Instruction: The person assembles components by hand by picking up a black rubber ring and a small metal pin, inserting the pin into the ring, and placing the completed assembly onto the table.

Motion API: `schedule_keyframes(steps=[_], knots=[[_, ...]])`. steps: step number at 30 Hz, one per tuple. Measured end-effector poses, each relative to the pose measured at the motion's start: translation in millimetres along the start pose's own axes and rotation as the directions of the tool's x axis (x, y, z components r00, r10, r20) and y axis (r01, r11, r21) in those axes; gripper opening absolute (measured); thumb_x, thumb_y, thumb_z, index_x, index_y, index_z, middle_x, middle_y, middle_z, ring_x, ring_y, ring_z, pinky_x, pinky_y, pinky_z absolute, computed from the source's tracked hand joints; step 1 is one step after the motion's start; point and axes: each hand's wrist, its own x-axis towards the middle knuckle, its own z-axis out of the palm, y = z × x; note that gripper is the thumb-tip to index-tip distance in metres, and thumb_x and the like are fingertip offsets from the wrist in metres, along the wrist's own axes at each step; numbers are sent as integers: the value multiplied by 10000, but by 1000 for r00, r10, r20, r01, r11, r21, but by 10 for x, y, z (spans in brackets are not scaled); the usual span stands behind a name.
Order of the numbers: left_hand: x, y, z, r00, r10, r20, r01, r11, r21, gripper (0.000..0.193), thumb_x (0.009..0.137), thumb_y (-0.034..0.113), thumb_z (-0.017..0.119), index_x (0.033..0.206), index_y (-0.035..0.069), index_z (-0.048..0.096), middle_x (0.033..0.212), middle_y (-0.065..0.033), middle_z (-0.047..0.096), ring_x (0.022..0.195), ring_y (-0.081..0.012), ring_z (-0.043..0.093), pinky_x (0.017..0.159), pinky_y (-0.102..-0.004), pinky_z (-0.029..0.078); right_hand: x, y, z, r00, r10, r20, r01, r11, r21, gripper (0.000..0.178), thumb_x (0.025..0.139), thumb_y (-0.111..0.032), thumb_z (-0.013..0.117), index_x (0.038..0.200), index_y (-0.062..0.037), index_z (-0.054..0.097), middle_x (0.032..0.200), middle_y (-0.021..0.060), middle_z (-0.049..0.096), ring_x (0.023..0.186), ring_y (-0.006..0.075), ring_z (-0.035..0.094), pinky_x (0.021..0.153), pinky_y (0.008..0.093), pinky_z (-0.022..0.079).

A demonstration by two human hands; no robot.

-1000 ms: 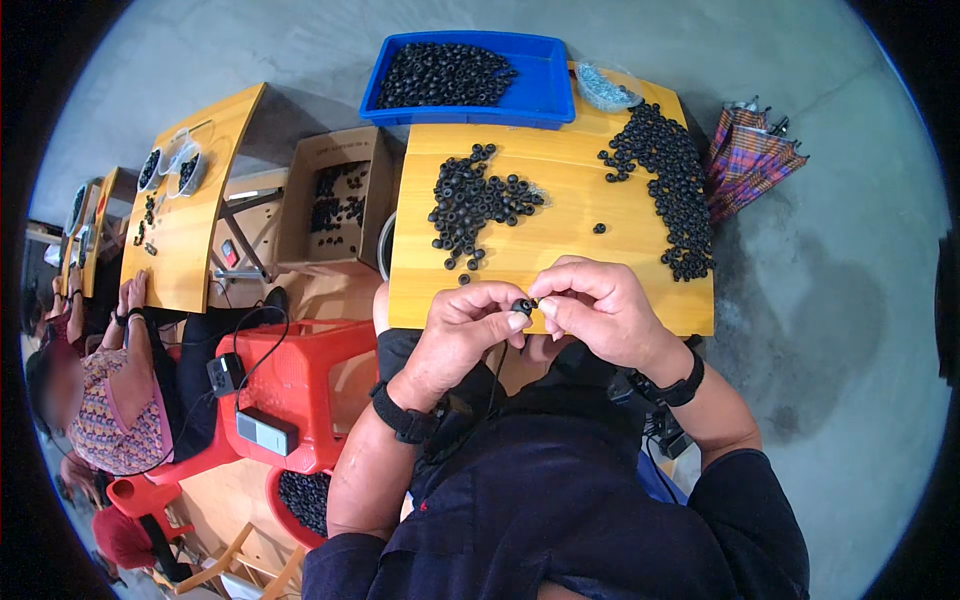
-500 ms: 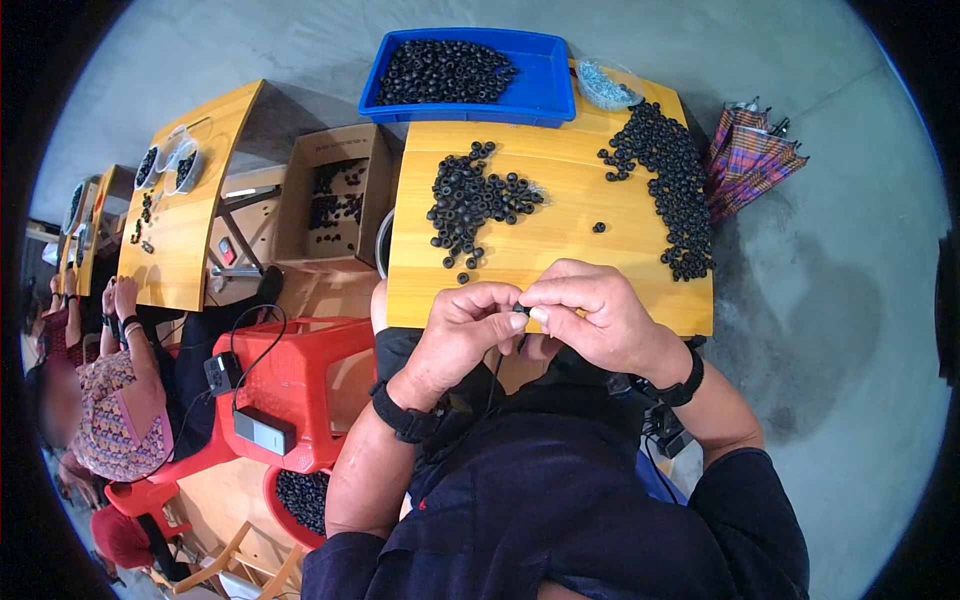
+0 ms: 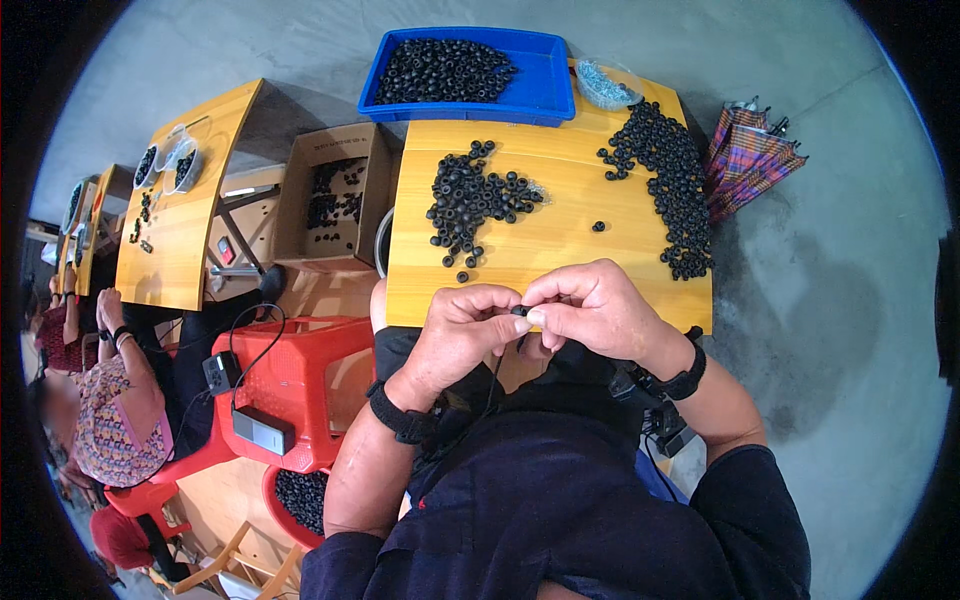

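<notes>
Just over the near edge of the yellow wooden table [image 3: 560,220], my two hands meet at the fingertips. My left hand [image 3: 468,328] pinches a small black ring-shaped piece [image 3: 519,310] between thumb and index finger. Against it press the thumb and index finger of my right hand [image 3: 598,312]; whatever else that pinch holds is too small to make out. Ahead of my left hand lies a loose pile of black ring pieces [image 3: 465,205]. Another long pile of black pieces [image 3: 680,200] runs down the table's right side, and one single piece [image 3: 599,226] sits between them.
A blue tray [image 3: 545,80] of black pieces and a clear tub [image 3: 608,85] of small bluish-silver bits stand at the far edge. A plaid umbrella [image 3: 750,160] is to the right. On the left are a cardboard box [image 3: 370,190], a red stool [image 3: 290,390] and people at other tables.
My right hand's fingers have shifted slightly against the black piece. My left hand keeps its pinch almost in place. The piles look the same.
</notes>
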Motion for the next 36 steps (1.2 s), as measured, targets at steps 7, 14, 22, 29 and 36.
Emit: schedule_keyframes(steps=[7, 14, 22, 29, 36], knots=[[-19, -21, -43, 999, -5, 35, 4, 1000, 26, 105, 825, 33, 686, 924, -4, 686, 746, 6, 644, 598, -30, 537, 530, -178, 440, 51, 31, -28, 966, -224, 130, 247, 945, -212, 179, 872, -21, 549, 1000, 13, 669, 768, 76, 611, 626, 109, 602, 523, 235, 484], [-15, -42, -15, 999, 7, -36, -7, 1000, -1, 106, 847, 19, 639, 943, -20, 660, 733, -52, 653, 561, -70, 559, 516, -194, 453, 59, 89, 33, 909, -410, 75, 413, 865, -286, 185, 888, -44, 558, 1028, 38, 646, 795, 85, 614, 642, 118, 608, 543, 248, 491], [-32, 35, 16, 999, -20, 25, 19, 1000, 24, 106, 858, 10, 635, 955, -31, 644, 751, -56, 649, 570, -81, 580, 520, -193, 473, 103, 102, -80, 998, 34, 57, -41, 992, 118, 112, 900, -69, 603, 942, 33, 626, 756, 68, 631, 601, 122, 626, 549, 238, 527], [-50, 21, 4, 999, -29, 25, 29, 999, 15, 106, 867, 21, 631, 953, -41, 643, 765, -58, 652, 576, -87, 585, 517, -196, 475, 107, 32, -64, 988, 50, 144, -68, 989, 128, 158, 929, -148, 580, 939, 4, 620, 720, 66, 652, 570, 104, 635, 469, 207, 508], [-69, 4, 58, 999, 5, -35, -9, 995, -101, 97, 858, 42, 655, 932, -18, 673, 758, -24, 654, 645, -52, 566, 590, -192, 469, 89, -25, -20, 972, 159, 175, -201, 946, 255, 196, 960, -180, 536, 994, 7, 581, 856, 108, 660, 696, 158, 687, 540, 235, 565]])
